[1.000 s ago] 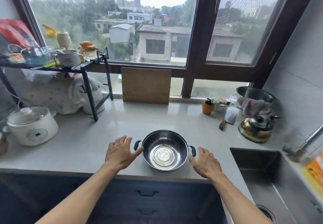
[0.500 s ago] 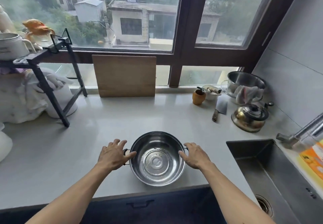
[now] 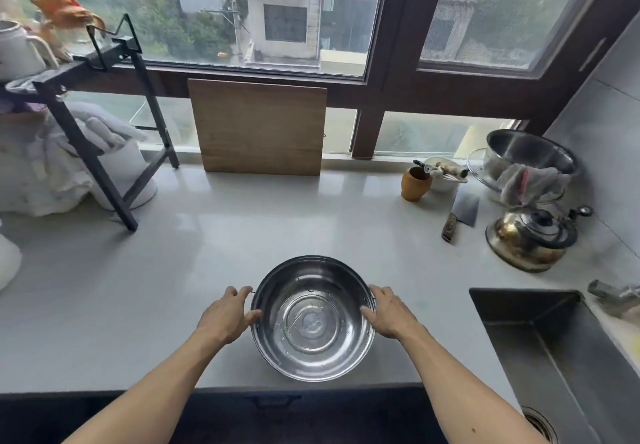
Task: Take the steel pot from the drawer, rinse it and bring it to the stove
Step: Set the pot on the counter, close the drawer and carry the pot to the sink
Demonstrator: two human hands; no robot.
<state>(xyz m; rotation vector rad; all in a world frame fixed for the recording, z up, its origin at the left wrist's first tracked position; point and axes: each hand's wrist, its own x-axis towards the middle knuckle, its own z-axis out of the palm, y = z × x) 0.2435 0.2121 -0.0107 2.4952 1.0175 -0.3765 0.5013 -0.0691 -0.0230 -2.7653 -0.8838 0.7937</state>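
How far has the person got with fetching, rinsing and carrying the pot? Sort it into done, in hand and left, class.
Done: the steel pot is out of the drawer and at the countertop edge. In hand: the left hand and right hand grip its two sides. Left: rinsing at the sink, to the right; whether that has happened cannot be told. No stove is in view.

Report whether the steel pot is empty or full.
Empty: the steel pot shows its bare shiny bottom, at most a few water streaks.
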